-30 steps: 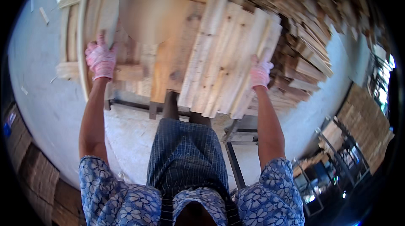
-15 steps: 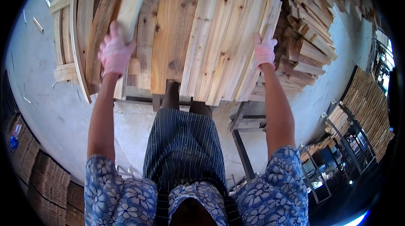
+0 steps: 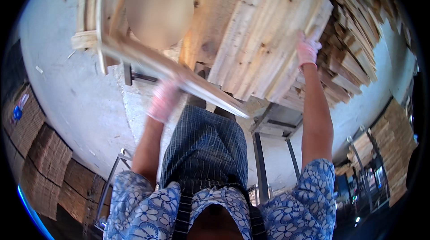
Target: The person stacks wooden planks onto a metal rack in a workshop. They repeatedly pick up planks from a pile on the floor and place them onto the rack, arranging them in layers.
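The board [image 3: 197, 85] is up in my left hand [image 3: 164, 100], slanting from upper left down to the right, its pale edge blurred! My left fingers are grasping it along its near edge, the pink glove smeared too, so I can't make out each finger. The lower end hangs near the hem of my striped apron [image 3: 208, 148], right by the near ends of the planks [image 3: 264, 38]; the upper end is over by a thin strip [image 3: 99, 20] on the left, and whether those two touch, I can't tell.

Now across to my right hand [image 3: 307, 52]: it's on the right side of the planks, fingers pointing away from me. Pinching an edge or merely resting? I can't tell. The planks lie side by side, pale and knotty, and just beyond them spills a heap [image 3: 349, 65] of short, jumbled wood.

Down below, a dark metal frame [image 3: 260, 161] stands on the grey floor [image 3: 76, 105]. Brown bundles [image 3: 47, 150] line the far left, a tall stack [image 3: 383, 146] leans at the far right, and blue flowered sleeves [image 3: 143, 204] cover my upper arms.
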Demonstrator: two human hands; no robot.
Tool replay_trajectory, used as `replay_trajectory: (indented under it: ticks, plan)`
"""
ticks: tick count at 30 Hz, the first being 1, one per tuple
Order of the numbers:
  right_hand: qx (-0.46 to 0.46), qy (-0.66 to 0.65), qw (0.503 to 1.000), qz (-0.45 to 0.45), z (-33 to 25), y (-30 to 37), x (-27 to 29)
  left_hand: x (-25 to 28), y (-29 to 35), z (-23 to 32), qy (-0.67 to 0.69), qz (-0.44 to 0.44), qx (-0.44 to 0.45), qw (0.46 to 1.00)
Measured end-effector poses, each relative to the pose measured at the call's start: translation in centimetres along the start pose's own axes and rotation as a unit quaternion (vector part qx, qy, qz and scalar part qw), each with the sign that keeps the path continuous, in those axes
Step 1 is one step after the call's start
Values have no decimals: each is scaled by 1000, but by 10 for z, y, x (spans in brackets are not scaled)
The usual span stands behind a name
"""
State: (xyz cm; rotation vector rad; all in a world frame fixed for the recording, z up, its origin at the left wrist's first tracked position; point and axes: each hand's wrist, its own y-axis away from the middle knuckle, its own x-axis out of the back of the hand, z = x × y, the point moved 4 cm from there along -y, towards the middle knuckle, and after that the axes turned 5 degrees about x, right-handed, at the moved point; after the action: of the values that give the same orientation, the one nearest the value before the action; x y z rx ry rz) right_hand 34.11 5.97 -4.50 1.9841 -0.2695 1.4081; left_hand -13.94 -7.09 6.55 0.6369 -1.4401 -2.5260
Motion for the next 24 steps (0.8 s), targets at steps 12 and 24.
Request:
replay_trajectory:
  ticks: [12,24]
  plan:
    - [73,-48,995,37,-3,-3,4,-42,-70,-190,344,-70,183,918]
    - [6,-32,999,-6,-19,-3,8,41,-33,-250,370,-7,232,900]
